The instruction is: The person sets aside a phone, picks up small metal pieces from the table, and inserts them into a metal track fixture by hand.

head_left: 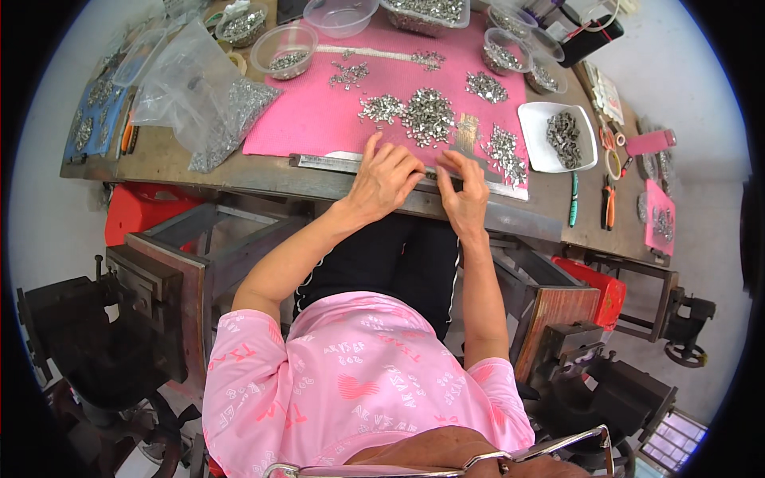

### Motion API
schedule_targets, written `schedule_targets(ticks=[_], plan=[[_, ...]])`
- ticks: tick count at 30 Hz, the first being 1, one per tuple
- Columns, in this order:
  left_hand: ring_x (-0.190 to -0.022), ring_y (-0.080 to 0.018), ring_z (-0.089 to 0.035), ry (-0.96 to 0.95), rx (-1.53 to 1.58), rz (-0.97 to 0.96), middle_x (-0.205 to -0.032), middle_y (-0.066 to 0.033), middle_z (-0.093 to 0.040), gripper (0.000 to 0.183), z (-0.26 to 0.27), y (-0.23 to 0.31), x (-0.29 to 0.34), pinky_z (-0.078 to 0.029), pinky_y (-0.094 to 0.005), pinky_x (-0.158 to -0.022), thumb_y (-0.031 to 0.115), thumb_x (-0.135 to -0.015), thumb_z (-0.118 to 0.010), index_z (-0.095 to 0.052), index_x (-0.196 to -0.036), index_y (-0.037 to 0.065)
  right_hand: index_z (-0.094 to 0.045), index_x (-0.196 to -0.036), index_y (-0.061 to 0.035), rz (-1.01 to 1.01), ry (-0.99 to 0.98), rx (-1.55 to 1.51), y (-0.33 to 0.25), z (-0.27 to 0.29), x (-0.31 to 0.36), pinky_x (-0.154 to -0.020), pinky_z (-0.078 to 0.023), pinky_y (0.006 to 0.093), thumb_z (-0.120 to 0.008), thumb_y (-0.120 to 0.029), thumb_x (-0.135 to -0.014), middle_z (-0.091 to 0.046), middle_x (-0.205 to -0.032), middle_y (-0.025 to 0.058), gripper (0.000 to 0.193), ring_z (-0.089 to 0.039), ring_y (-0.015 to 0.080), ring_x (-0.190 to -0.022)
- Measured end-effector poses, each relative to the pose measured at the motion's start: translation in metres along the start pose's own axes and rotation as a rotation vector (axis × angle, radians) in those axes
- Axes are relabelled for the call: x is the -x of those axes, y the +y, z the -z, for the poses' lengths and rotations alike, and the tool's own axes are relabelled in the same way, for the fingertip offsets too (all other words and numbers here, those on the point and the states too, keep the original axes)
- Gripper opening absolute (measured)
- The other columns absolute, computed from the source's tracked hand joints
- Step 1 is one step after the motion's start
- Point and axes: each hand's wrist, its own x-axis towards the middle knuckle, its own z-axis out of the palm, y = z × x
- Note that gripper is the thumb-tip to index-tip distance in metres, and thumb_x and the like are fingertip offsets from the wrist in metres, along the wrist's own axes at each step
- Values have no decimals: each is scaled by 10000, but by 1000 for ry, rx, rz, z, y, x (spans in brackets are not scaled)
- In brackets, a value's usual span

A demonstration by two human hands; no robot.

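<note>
My left hand [384,177] is at the table's front edge, fingers bent, thumb and fingertips drawn together over a long metal bar [327,163]. Close beside it on the right, my right hand [464,190] has curled fingers, thumb and fingertips near the same bar. Anything pinched in either hand is too small or hidden to make out. Just beyond the fingertips lies a heap of small silvery metal pieces [428,115] on a pink mat [319,119]. A looser pile of metal pieces [504,151] lies right of my right hand.
A white tray [590,135] of metal pieces stands at right, with green-handled tool [574,199] and orange-handled pliers [609,205] nearby. A clear plastic bag [179,92] of small parts lies at left. Plastic tubs, including a round one [267,49], line the back. Vises [119,319] stand below the table.
</note>
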Motion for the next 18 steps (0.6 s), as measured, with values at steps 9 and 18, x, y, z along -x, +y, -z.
schedule_targets(ticks=[9,18], plan=[[-910,-235,-595,35,-75,96,-905,-32,-625,334,-12,6,-6,-314,-557,-1076,265,-851,-774,-648,-1107,92,-672,-1183,-64,123,-94,162,8,2,-30,-970,-434,451,-680,-34,-879,-727,-1050,97,305,-608,303,-1099],[-1410,-378,-399,-96,-110,95,-1484,-60,-530,463,9,-16,-27,-149,-717,-1141,345,-999,-596,-576,-1406,128,-727,-1041,-50,91,-188,18,10,22,-31,-915,-453,431,-663,-28,-888,-701,-966,119,168,-625,307,-1019]])
